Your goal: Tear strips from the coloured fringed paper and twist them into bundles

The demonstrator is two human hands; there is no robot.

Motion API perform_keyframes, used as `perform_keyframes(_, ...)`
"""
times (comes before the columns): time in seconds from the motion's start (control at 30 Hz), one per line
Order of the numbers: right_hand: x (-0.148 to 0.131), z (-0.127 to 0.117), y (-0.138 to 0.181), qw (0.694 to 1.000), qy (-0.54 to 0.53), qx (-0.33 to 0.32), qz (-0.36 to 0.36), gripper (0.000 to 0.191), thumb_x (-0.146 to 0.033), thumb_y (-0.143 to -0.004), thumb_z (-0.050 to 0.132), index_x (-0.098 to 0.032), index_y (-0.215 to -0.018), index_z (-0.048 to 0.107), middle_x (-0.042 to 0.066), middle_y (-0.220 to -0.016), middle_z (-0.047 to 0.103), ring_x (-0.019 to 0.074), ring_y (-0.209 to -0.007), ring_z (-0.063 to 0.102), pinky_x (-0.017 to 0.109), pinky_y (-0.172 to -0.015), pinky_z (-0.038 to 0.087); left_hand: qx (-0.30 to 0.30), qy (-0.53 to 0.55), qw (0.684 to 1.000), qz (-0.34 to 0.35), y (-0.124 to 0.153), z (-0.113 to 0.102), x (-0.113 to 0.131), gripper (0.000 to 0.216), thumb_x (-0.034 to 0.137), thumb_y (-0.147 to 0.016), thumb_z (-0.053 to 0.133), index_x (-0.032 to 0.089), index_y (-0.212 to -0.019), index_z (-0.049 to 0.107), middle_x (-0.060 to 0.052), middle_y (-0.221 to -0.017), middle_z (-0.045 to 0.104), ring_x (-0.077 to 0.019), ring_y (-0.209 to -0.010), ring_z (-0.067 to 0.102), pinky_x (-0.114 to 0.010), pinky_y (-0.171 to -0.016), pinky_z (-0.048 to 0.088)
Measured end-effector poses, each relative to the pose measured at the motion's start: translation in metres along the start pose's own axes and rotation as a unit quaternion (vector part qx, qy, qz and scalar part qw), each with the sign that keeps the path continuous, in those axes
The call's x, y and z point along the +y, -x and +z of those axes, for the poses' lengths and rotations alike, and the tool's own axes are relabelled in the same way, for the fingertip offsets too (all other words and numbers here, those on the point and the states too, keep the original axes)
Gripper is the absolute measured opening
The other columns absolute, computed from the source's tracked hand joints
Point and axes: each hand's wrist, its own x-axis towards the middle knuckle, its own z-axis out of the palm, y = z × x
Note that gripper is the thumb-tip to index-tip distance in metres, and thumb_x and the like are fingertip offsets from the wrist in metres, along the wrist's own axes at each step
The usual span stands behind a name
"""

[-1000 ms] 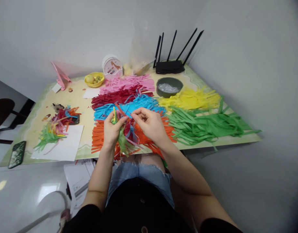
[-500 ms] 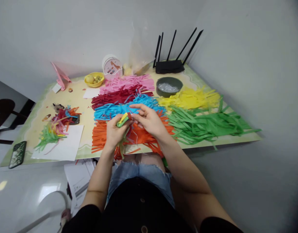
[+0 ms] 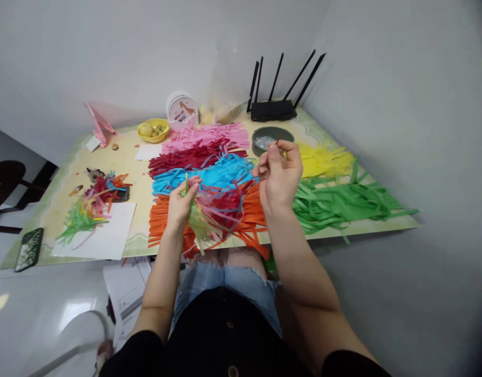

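Note:
My left hand (image 3: 181,205) pinches a bundle of thin coloured strips (image 3: 199,222), with a yellow-green end sticking up above the thumb. Green, pink and red strips fan out from it to the right, blurred by motion. My right hand (image 3: 281,175) is raised in front of the dark green bowl (image 3: 290,134), thumb and fingertips pressed together. What it pinches, if anything, is too small to make out. Below and between the hands lie fringed rows of orange strips (image 3: 158,217) and blue strips (image 3: 172,180).
Dark red (image 3: 174,161), pink (image 3: 225,135), yellow (image 3: 327,159) and green strips (image 3: 351,201) cover the table. Behind stand a router (image 3: 273,110), a yellow fruit bowl (image 3: 153,137) and a white tub (image 3: 182,110). A finished-looking tassel (image 3: 84,214) and a phone (image 3: 29,249) lie left.
My hands, close together before, have come apart. The right hand has moved up and right toward the dark bowl; the left has shifted slightly left, and its strips now spread out rightward.

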Motion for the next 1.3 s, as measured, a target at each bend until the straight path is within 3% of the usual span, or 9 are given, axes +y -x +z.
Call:
perform_keyframes(0.13, -0.001, 0.006, 0.013, 0.969, 0.163, -0.185, 0.026, 0.028, -0.048, -0.081, 0.074, -0.022, -0.083, 0.063, -0.004, -0.062, 0.055, 0.0097, -0.050, 0.049, 0.023, -0.048, 0.041, -0.014, 0.035, 0.999, -0.021, 0.002, 0.000, 0.005, 0.045, 0.046, -0.068, 0.086, 0.018, -0.098, 0.069, -0.001, -0.077, 0.071, -0.0135, -0.064, 0.063, -0.025, -0.064, 0.048)
perform_keyframes(0.2, -0.001, 0.013, 0.022, 0.948, 0.204, -0.241, 0.039, 0.023, -0.042, -0.083, 0.071, -0.020, -0.083, 0.065, -0.003, -0.062, 0.057, 0.0104, -0.052, 0.050, 0.024, -0.051, 0.041, -0.031, 0.065, 0.997, -0.010, 0.006, 0.002, 0.009, 0.045, 0.045, -0.067, 0.088, 0.020, -0.096, 0.063, 0.002, -0.071, 0.067, -0.0112, -0.058, 0.059, -0.023, -0.057, 0.046)
perform_keyframes(0.33, 0.000, 0.018, 0.032, 0.942, 0.235, -0.238, 0.017, 0.014, -0.033, -0.086, 0.066, -0.019, -0.086, 0.068, -0.003, -0.062, 0.059, 0.0100, -0.051, 0.048, 0.024, -0.053, 0.039, -0.040, 0.105, 0.994, -0.006, 0.012, 0.001, 0.015, 0.043, 0.043, -0.065, 0.089, 0.019, -0.084, 0.060, 0.001, -0.075, 0.067, -0.0106, -0.059, 0.059, -0.022, -0.056, 0.048)
perform_keyframes(0.53, -0.004, 0.014, 0.035, 0.927, 0.255, -0.275, 0.001, 0.016, -0.035, -0.086, 0.068, -0.019, -0.085, 0.073, -0.001, -0.066, 0.066, 0.0119, -0.056, 0.053, 0.025, -0.055, 0.041, 0.020, 0.098, 0.995, -0.025, 0.015, -0.001, 0.018, 0.043, 0.046, -0.062, 0.090, 0.015, -0.080, 0.068, -0.003, -0.076, 0.072, -0.0139, -0.066, 0.067, -0.023, -0.063, 0.052)
perform_keyframes(0.7, -0.010, 0.017, 0.041, 0.916, 0.257, -0.309, 0.010, 0.015, -0.032, -0.087, 0.068, -0.019, -0.083, 0.073, -0.001, -0.066, 0.068, 0.0116, -0.056, 0.055, 0.025, -0.057, 0.042, -0.002, 0.132, 0.990, -0.050, 0.019, 0.004, 0.020, 0.050, 0.047, -0.057, 0.092, 0.016, -0.087, 0.066, 0.000, -0.069, 0.071, -0.0138, -0.056, 0.066, -0.025, -0.058, 0.053)
perform_keyframes(1.1, -0.017, 0.015, 0.034, 0.908, 0.244, -0.329, 0.082, 0.022, -0.038, -0.083, 0.067, -0.017, -0.084, 0.072, 0.001, -0.066, 0.067, 0.0114, -0.055, 0.053, 0.025, -0.055, 0.038, -0.035, 0.167, 0.981, -0.090, 0.018, 0.008, 0.021, 0.051, 0.042, -0.054, 0.094, 0.017, -0.086, 0.062, 0.001, -0.069, 0.071, -0.0116, -0.056, 0.066, -0.023, -0.058, 0.054)
perform_keyframes(1.3, -0.017, 0.013, 0.028, 0.905, 0.249, -0.332, 0.091, 0.021, -0.038, -0.082, 0.067, -0.017, -0.080, 0.071, -0.002, -0.058, 0.059, 0.0105, -0.051, 0.048, 0.025, -0.053, 0.036, -0.024, 0.177, 0.978, -0.109, 0.016, 0.011, 0.020, 0.056, 0.044, -0.049, 0.095, 0.017, -0.086, 0.061, 0.001, -0.068, 0.071, -0.0128, -0.055, 0.066, -0.025, -0.059, 0.054)
